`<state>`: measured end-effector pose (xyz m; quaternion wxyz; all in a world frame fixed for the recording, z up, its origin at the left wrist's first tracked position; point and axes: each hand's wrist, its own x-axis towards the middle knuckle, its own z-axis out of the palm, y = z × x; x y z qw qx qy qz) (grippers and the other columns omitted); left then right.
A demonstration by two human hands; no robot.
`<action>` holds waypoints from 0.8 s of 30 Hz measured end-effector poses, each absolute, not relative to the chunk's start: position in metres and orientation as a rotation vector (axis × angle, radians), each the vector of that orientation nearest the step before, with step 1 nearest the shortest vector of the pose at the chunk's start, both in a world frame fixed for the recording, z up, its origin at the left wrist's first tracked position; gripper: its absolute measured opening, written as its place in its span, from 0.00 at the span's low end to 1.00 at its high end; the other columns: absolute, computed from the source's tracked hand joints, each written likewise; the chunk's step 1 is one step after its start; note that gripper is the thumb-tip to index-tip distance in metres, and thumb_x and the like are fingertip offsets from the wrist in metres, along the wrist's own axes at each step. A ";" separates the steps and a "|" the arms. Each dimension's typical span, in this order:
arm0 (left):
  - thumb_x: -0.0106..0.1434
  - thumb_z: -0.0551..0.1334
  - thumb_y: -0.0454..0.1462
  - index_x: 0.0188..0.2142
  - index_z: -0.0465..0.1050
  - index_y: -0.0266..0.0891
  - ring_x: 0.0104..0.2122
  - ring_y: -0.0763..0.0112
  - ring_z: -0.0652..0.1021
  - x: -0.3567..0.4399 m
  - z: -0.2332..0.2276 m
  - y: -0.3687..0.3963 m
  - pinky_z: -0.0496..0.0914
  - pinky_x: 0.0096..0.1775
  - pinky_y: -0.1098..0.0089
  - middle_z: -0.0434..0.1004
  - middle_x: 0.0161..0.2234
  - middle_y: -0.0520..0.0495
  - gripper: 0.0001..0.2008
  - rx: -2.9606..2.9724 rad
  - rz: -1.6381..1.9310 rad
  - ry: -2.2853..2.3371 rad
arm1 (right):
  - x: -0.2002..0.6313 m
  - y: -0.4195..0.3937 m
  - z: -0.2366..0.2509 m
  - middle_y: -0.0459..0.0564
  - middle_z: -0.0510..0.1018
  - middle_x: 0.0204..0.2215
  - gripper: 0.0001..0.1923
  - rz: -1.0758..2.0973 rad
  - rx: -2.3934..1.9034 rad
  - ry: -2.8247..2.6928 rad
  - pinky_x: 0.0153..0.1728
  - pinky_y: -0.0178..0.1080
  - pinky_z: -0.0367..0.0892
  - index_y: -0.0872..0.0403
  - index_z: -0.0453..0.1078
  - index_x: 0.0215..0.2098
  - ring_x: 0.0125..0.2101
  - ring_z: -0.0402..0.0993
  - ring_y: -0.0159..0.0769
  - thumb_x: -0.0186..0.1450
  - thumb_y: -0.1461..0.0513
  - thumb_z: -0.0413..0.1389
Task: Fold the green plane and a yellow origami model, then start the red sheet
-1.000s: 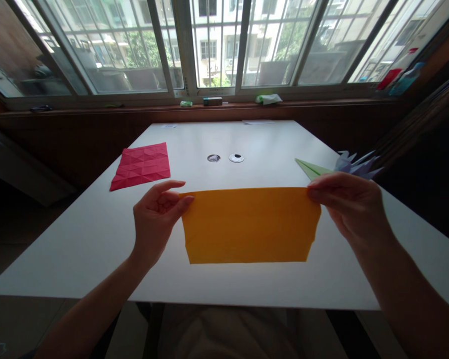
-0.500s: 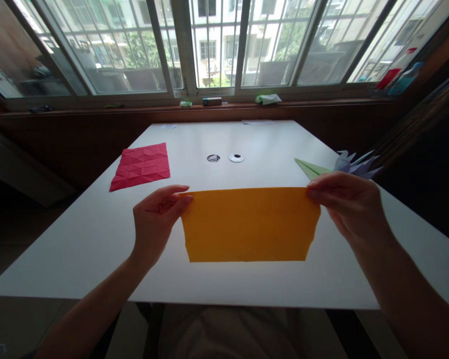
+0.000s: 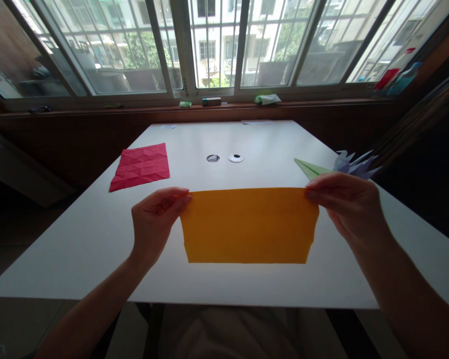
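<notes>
The left hand (image 3: 155, 219) pinches the upper left corner of an orange paper sheet (image 3: 249, 225), the right hand (image 3: 346, 207) pinches its upper right corner, holding it stretched above the white tabletop (image 3: 78, 239).

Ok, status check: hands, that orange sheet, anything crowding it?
Left hand pinching orange sheet at its top left corner, right hand at top right. Sheet held above white table. Red creased paper far left, green folded piece beyond right hand; neither touching.
</notes>
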<state>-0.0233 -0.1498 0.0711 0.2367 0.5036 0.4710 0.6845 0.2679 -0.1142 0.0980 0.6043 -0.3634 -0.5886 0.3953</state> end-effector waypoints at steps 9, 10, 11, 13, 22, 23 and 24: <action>0.47 0.70 0.36 0.28 0.78 0.42 0.26 0.75 0.77 -0.023 0.071 -0.151 0.74 0.29 0.76 0.79 0.26 0.52 0.07 1.398 1.901 1.303 | 0.268 -0.113 0.096 0.42 0.78 0.22 0.10 0.881 -0.838 -1.356 0.26 0.26 0.72 0.49 0.77 0.24 0.24 0.72 0.25 0.46 0.69 0.65; 0.47 0.70 0.36 0.28 0.78 0.42 0.26 0.75 0.77 -0.023 0.071 -0.151 0.74 0.29 0.76 0.79 0.27 0.52 0.07 1.401 1.901 1.303 | 0.269 -0.113 0.096 0.42 0.78 0.22 0.10 0.879 -0.834 -1.364 0.26 0.26 0.72 0.49 0.77 0.24 0.24 0.73 0.25 0.46 0.69 0.65; 0.47 0.70 0.36 0.28 0.78 0.42 0.26 0.75 0.77 -0.023 0.071 -0.151 0.74 0.29 0.76 0.79 0.27 0.52 0.07 1.404 1.903 1.302 | 0.269 -0.112 0.095 0.42 0.78 0.22 0.10 0.877 -0.830 -1.370 0.26 0.26 0.72 0.49 0.77 0.24 0.24 0.73 0.25 0.46 0.69 0.65; 0.47 0.70 0.35 0.28 0.78 0.42 0.26 0.76 0.77 -0.023 0.071 -0.151 0.74 0.29 0.77 0.79 0.26 0.53 0.06 1.403 1.909 1.299 | 0.271 -0.111 0.094 0.41 0.78 0.22 0.11 0.876 -0.824 -1.373 0.27 0.26 0.72 0.49 0.77 0.25 0.24 0.73 0.25 0.45 0.70 0.65; 0.47 0.70 0.34 0.29 0.78 0.43 0.26 0.77 0.77 -0.024 0.070 -0.150 0.74 0.29 0.78 0.79 0.26 0.53 0.07 1.394 1.920 1.286 | 0.271 -0.111 0.093 0.41 0.79 0.24 0.11 0.884 -0.811 -1.382 0.28 0.25 0.73 0.49 0.77 0.26 0.25 0.75 0.24 0.46 0.69 0.66; 0.47 0.70 0.35 0.29 0.78 0.43 0.26 0.77 0.77 -0.024 0.070 -0.150 0.74 0.29 0.78 0.79 0.26 0.53 0.07 1.395 1.918 1.290 | 0.271 -0.111 0.093 0.41 0.79 0.24 0.11 0.879 -0.809 -1.382 0.28 0.25 0.73 0.49 0.77 0.26 0.25 0.74 0.24 0.46 0.69 0.66; 0.47 0.70 0.35 0.29 0.78 0.43 0.26 0.77 0.77 -0.024 0.070 -0.150 0.74 0.29 0.78 0.79 0.26 0.54 0.07 1.396 1.918 1.291 | 0.271 -0.111 0.093 0.41 0.79 0.23 0.11 0.874 -0.808 -1.381 0.28 0.25 0.73 0.49 0.77 0.26 0.25 0.74 0.24 0.46 0.69 0.65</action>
